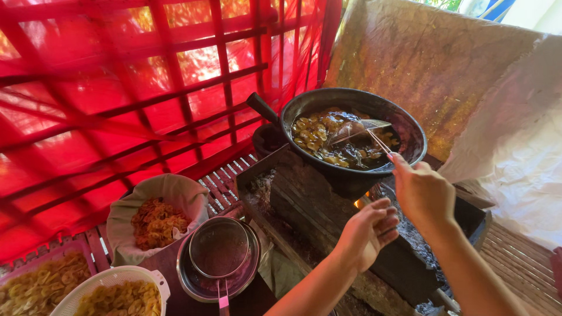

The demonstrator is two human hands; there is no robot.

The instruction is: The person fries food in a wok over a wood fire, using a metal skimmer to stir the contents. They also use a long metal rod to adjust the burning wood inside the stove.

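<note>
A black wok (pixel 410 126) sits on a charred wood-fire stove (pixel 304 205), full of dark oil and yellow banana slices (pixel 313 134). My right hand (pixel 422 193) grips the thin wire handle of a metal skimmer (pixel 354 130) whose bowl dips into the oil. My left hand (pixel 370 231) hovers loosely curled just below and left of the right one, above the stove's edge, holding nothing that I can see.
Red mesh sheeting (pixel 146 88) walls the left. Below it stand a cloth-lined bowl of fried chips (pixel 157 222), a metal strainer over a steel pot (pixel 219 251), a white colander of raw slices (pixel 117 295) and a pink tray (pixel 41 284). Embers glow (pixel 360 202) under the wok.
</note>
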